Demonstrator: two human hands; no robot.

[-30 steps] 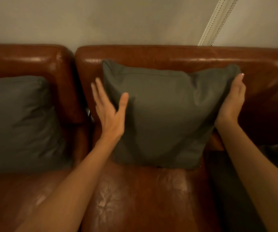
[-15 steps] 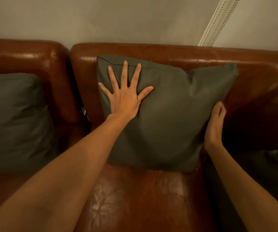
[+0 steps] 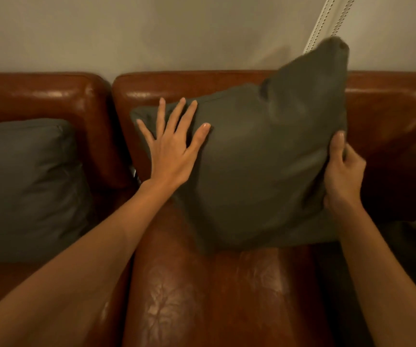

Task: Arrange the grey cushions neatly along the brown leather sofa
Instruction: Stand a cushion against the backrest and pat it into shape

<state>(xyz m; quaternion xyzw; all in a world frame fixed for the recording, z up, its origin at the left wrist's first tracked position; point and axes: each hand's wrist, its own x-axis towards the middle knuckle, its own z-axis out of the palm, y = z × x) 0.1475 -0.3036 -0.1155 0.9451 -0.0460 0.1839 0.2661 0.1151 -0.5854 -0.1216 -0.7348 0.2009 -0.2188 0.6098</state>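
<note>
Your left hand [image 3: 170, 151] lies flat with fingers spread on the middle cushion [image 3: 259, 166], which leans tilted against the sofa [image 3: 202, 296] back (one corner poking above the top edge). Your right hand [image 3: 343, 174] pinches its right edge. Another cushion [image 3: 27, 186] sits toward the sofa's left end.

Left cushion [image 3: 24, 186] cut off, lifted cushion [image 3: 259, 171] corner blurred
</note>
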